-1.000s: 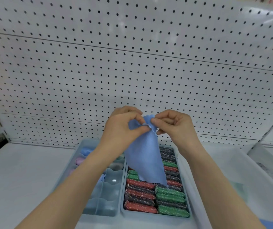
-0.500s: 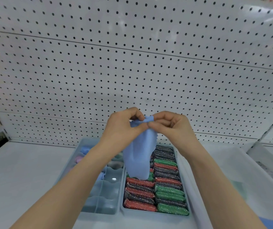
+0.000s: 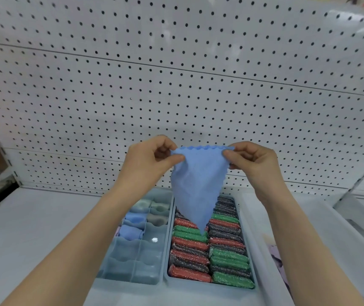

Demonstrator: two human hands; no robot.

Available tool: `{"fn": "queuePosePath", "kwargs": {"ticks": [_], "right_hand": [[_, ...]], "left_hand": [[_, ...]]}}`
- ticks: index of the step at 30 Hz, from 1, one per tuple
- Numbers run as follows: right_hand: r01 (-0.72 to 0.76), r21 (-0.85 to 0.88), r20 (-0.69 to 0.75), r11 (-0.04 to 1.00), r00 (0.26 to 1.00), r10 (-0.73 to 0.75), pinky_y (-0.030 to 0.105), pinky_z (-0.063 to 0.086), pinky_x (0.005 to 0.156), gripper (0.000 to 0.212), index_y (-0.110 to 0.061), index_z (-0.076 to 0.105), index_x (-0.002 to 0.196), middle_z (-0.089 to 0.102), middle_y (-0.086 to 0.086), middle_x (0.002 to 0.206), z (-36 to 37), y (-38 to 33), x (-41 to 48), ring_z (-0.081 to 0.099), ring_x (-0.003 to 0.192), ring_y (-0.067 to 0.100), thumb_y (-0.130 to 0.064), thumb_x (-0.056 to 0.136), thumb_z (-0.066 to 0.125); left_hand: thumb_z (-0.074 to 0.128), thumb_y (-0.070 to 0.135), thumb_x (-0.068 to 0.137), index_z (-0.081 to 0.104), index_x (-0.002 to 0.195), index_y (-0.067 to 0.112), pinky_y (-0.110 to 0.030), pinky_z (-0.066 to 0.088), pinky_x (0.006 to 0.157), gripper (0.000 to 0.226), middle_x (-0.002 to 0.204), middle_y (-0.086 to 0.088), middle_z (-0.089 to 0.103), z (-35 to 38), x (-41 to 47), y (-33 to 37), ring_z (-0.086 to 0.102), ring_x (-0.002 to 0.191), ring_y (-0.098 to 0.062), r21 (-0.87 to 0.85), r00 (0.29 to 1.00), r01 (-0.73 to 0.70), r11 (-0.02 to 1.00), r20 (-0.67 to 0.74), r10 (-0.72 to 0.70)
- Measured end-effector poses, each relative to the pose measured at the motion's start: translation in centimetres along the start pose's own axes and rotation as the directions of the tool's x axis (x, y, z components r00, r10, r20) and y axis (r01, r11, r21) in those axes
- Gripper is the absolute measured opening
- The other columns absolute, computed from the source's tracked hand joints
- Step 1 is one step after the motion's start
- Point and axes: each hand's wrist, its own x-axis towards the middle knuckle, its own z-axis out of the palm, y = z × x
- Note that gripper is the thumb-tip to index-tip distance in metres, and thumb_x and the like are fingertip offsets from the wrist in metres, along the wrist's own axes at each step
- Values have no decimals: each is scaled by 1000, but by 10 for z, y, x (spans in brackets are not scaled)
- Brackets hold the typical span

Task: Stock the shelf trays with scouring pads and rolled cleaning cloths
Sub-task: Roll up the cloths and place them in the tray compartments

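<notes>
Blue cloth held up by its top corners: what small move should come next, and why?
Probably start rolling it. The left hand and right hand pinch the blue cloth spread open above the scouring pads; the divided tray alongside holds rolled cloths, with compartments free.

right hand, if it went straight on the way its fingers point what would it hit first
The right hand points sideways along the blue cloth it pinches. Beyond that cloth, the left hand at the other corner looks first in line, though depth is unclear.
</notes>
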Motion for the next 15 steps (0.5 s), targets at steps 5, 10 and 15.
{"fn": "queuePosePath", "kwargs": {"ticks": [5,10,15], "right_hand": [[13,23,56,1000,998,-14,24,55,74,16,-12,72,96,74,5,83,2,0,-3,67,76,14,-2,84,71],[61,-126,87,990,995,-50,23,54,74,16,-9,73,92,75,3,83,7,6,-7,69,77,10,0,79,76],[73,-162,166,984,985,-46,24,55,84,32,-19,70,108,75,1,94,8,5,-10,69,91,16,-5,80,77]], "left_hand": [[78,21,79,63,74,32,-8,42,59,19,67,11,61,0,-4,5,51,56,1,8,1000,-16,1000,-9,16],[76,22,80,62,74,32,-14,46,60,18,68,10,61,0,-7,6,52,57,-5,4,1000,0,1000,-9,0],[75,23,80,63,75,31,-18,46,61,15,66,12,61,-3,-7,5,53,58,-6,-4,1000,-7,1000,-16,7]]}}
